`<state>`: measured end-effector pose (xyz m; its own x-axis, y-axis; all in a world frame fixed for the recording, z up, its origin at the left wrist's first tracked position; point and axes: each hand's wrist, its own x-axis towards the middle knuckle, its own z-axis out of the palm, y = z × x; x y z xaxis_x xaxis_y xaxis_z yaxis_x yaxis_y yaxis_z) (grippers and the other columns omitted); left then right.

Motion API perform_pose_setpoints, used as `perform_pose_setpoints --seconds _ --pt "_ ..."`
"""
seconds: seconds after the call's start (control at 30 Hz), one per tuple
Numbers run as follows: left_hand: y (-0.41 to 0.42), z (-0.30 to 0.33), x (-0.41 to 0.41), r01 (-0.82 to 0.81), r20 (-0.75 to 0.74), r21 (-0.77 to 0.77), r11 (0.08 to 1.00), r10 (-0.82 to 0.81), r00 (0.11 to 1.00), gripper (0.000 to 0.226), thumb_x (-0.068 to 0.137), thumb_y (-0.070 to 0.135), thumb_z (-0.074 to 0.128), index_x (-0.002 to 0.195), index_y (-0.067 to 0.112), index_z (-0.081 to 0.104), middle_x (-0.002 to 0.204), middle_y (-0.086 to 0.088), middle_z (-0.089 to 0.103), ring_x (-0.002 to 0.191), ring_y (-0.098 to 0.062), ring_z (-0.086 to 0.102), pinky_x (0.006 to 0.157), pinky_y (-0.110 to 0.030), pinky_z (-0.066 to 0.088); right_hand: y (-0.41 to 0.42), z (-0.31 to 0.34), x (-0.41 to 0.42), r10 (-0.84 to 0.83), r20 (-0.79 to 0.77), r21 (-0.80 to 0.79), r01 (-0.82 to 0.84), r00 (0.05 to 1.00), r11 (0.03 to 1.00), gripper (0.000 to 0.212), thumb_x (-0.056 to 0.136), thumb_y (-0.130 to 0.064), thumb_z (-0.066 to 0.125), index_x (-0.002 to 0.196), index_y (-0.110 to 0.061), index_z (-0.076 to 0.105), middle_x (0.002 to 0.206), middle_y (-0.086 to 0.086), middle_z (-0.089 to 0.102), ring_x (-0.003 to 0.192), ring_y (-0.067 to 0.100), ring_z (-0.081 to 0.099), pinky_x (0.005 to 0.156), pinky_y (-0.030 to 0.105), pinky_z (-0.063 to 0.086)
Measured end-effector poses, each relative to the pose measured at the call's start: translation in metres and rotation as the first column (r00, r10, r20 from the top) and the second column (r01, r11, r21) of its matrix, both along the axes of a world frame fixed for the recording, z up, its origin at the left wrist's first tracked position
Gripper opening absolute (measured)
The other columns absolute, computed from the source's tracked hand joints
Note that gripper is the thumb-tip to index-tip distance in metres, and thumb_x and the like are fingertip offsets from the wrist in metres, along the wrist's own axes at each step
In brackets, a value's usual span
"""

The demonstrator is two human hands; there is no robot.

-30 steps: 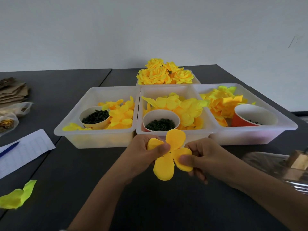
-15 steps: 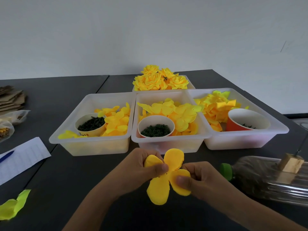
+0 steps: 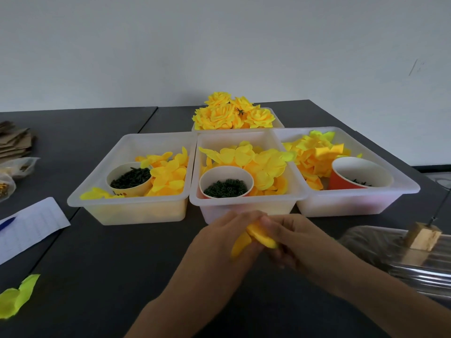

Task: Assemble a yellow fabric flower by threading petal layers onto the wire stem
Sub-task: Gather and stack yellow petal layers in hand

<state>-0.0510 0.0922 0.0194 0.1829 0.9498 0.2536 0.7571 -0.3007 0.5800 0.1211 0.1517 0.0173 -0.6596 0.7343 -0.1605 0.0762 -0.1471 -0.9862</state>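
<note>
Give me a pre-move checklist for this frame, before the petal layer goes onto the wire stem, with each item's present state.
1. Petal layer held: ok, the left hand and the right hand both pinch it.
2. Petal layer spread flat for threading: not ok, it looks folded between the fingers.
3. Centre hole findable: cannot tell, fingers cover it.
4. Wire stem within view: ok, it rises from the wooden block at the right edge.
5. Stem tip free: cannot tell, it runs out of frame.
6. More petals at hand: ok, the middle tray holds some.
</note>
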Motion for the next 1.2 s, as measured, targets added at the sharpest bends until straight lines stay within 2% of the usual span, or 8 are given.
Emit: perform_pose_setpoints --seconds 0.13,0.4,0.5,0.77,0.87,0.97,1.1,1.2 --pt "0.005 -0.004 -0.008 -0.031 0.075 0.142 0.989 0.02 0.997 0.045 0.094 0.042 0.052 0.139 0.043 0.045 0.134 0.028 0.046 0.127 0.0 0.042 0.102 -0.032 0.044 0.018 0.009 0.002 0.146 -0.18 -0.116 -0.168 0.973 0.979 0.021 0.084 -0.027 0.063 0.092 -0.01 0.073 0.085 0.009 0.061 0.066 0.01 0.054 0.064 0.021 0.048" --pt "0.015 -0.009 -0.018 -0.023 0.218 0.118 0.993 -0.003 0.976 0.045 0.095 0.043 0.053 0.139 0.043 0.046 0.136 0.031 0.045 0.131 0.004 0.038 0.106 -0.026 0.04 0.033 0.013 -0.007 0.138 -0.069 -0.053 -0.141 0.988 0.989 0.027 0.083 -0.035 0.072 0.085 -0.009 0.067 0.06 0.0 0.044 0.052 0.006 0.037 0.049 0.016 0.037" --pt "0.014 -0.016 -0.02 -0.017 0.259 0.059 0.998 0.001 0.966 0.043 0.093 0.046 0.047 0.135 0.05 0.046 0.124 0.031 0.053 0.117 0.003 0.05 0.09 -0.016 0.044 0.032 0.013 -0.012 0.131 -0.089 -0.043 -0.135 0.987 0.99 0.032 0.084 -0.038 0.064 0.095 -0.008 0.07 0.057 -0.006 0.04 0.05 0.005 0.031 0.047 0.015 0.033" --pt "0.016 -0.03 -0.007 -0.028 0.62 -0.038 0.999 0.046 0.783 0.04 0.096 0.046 0.044 0.132 0.035 0.058 0.118 0.017 0.066 0.114 -0.006 0.059 0.094 -0.028 0.05 0.029 0.007 -0.03 -0.024 -0.127 -0.075 0.014 0.992 0.997 0.031 0.078 -0.05 0.064 0.061 -0.023 0.065 0.052 -0.007 0.034 0.047 0.007 0.031 0.046 0.019 0.034" --pt "0.015 -0.032 0.007 -0.122 0.731 -0.097 0.988 0.154 0.665 0.039 0.096 0.049 0.044 0.114 0.025 0.069 0.101 0.01 0.072 0.097 -0.007 0.066 0.078 -0.021 0.053 0.024 0.001 -0.037 -0.148 -0.098 -0.008 0.148 0.984 0.989 0.039 0.071 -0.056 0.064 0.06 -0.019 0.059 0.05 -0.006 0.035 0.047 0.009 0.032 0.046 0.021 0.034" --pt "0.019 -0.031 0.013 -0.258 0.774 -0.176 0.95 0.295 0.56 0.036 0.094 0.039 0.046 0.086 0.016 0.072 0.078 -0.005 0.072 0.075 -0.023 0.067 0.06 -0.033 0.054 0.021 -0.002 -0.042 -0.222 -0.067 0.106 0.228 0.973 0.968 0.051 0.069 -0.056 0.063 0.072 -0.006 0.055 0.051 -0.002 0.035 0.047 0.01 0.031 0.045 0.021 0.033" --pt "0.02 -0.026 0.0 -0.4 0.696 -0.089 0.912 0.345 0.63 0.018 0.095 0.025 0.057 0.086 0.025 0.072 0.078 0.008 0.072 0.078 -0.003 0.067 0.067 -0.018 0.052 0.025 0.01 -0.036 -0.077 0.033 0.209 0.068 0.997 0.976 0.051 0.08 -0.043 0.061 0.083 0.008 0.056 0.056 0.005 0.044 0.051 0.013 0.039 0.049 0.023 0.038" --pt "0.016 -0.023 -0.011 -0.343 0.605 -0.066 0.937 0.311 0.733 0.01 0.091 0.029 0.062 0.095 0.027 0.072 0.086 0.011 0.073 0.087 -0.002 0.067 0.074 -0.02 0.054 0.03 0.022 -0.029 0.052 0.198 0.247 -0.102 0.979 0.964 0.038 0.093 -0.027 0.057 0.092 0.01 0.057 0.076 0.021 0.059 0.063 0.016 0.056 0.059 0.025 0.048"
